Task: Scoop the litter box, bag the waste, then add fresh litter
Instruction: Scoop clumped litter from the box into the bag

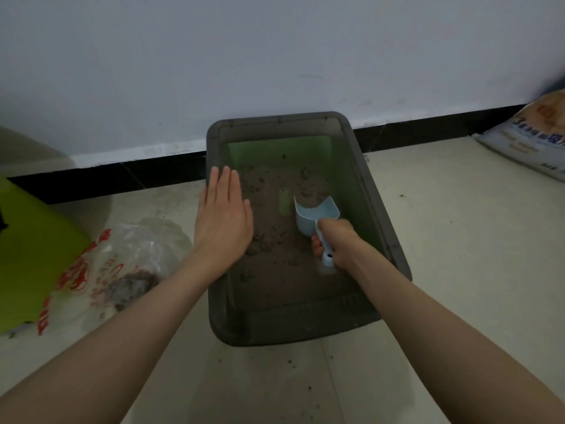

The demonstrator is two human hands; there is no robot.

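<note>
A dark grey litter box (379,209) with a green inner bottom stands on the floor against the wall, holding brown clumpy litter (275,246). My right hand (336,240) grips the handle of a light blue scoop (318,212), whose bowl is pushed into a mound of litter near the middle of the box. My left hand (223,221) lies flat with straight fingers over the box's left rim. A clear plastic bag (122,264) with red print lies on the floor to the left, with dark waste inside it.
A yellow-green plastic object (30,249) sits at the far left beside the bag. A printed litter sack (532,139) leans at the right by the wall. Crumbs of litter dot the pale tiled floor (458,240) in front of the box.
</note>
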